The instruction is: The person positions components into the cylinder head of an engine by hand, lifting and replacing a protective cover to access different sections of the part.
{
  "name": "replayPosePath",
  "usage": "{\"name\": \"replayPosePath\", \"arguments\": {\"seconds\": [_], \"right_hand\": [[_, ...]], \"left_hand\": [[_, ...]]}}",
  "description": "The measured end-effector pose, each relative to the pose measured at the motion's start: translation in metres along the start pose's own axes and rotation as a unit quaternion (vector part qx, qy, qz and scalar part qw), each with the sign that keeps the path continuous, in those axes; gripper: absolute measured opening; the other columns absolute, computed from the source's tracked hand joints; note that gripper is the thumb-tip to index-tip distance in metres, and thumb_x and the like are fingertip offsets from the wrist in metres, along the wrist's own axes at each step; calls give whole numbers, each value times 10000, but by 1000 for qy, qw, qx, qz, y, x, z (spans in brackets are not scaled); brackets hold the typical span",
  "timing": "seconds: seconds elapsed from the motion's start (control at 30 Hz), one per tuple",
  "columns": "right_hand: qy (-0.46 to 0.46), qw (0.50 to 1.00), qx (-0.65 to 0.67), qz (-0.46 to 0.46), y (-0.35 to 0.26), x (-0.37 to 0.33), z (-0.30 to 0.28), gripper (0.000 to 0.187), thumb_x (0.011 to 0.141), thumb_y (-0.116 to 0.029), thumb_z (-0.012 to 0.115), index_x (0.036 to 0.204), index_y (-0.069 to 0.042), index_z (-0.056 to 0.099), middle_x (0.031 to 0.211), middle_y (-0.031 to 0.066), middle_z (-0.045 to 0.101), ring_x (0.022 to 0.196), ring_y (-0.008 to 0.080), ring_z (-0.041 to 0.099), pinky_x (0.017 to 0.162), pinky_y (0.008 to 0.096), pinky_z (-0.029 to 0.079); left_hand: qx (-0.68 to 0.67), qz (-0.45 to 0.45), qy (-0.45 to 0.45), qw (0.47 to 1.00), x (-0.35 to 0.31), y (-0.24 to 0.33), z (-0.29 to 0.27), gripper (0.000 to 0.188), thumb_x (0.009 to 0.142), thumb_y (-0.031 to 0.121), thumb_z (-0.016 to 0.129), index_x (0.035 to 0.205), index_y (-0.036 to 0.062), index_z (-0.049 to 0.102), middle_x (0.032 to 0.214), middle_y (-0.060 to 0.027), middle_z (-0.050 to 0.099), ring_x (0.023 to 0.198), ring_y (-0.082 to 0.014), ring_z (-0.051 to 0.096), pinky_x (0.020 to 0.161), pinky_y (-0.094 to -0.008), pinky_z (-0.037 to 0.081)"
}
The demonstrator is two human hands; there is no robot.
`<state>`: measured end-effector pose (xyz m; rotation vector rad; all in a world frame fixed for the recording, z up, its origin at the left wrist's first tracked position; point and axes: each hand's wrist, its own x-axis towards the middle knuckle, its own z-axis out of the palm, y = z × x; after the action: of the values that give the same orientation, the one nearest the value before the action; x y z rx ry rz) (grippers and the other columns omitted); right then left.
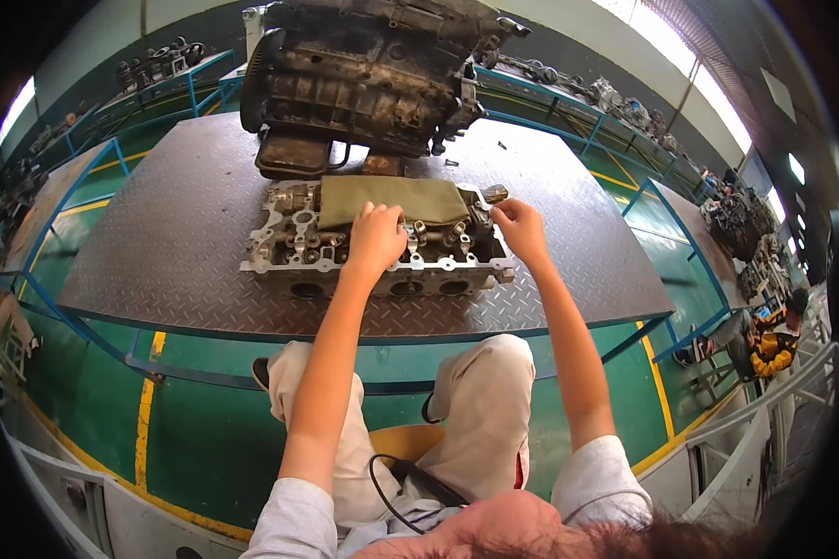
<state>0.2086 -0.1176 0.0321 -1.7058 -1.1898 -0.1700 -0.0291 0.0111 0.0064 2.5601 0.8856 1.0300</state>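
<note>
A metal cylinder head (345,270) lies on the table before me, its open valve side facing up. Across its back part rests a folded olive-green cloth (391,200). My left hand (378,235) is closed, with its curled fingers at the cloth's front edge over the middle of the head; whatever sits under the fingertips is hidden. At the right end of the head, my right hand (522,229) has its thumb and fingers drawn together in a pinch; I cannot make out what they hold. Just beyond it a small dark cylindrical part (495,194) sticks out at the corner.
A large, dirty engine block (373,84) stands right behind the cylinder head. Both are on a diamond-plate steel table (168,233) with a blue frame. Small loose pieces lie toward its far side. Side benches (690,224) hold engine parts, and a seated person (764,349) is at far right.
</note>
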Motion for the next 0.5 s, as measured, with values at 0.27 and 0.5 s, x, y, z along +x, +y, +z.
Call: {"name": "replayPosePath", "arguments": {"seconds": [0.27,0.5], "right_hand": [[-120,983,-132,35,-6,-11,-17,244,788,-257,685,818,-16,709,715,153,682,663,285,672,637,368,514],[-110,989,-102,16,-10,-11,-17,222,798,-210,681,861,1,707,771,163,699,701,270,686,662,351,522]], "left_hand": [[49,-38,31,998,-4,13,13,218,788,193,716,927,38,652,886,-118,664,953,-319,581,846,-423,473],[11,-100,71,992,1,21,6,224,761,153,728,934,38,647,834,-166,646,879,-332,611,775,-436,495]]}}
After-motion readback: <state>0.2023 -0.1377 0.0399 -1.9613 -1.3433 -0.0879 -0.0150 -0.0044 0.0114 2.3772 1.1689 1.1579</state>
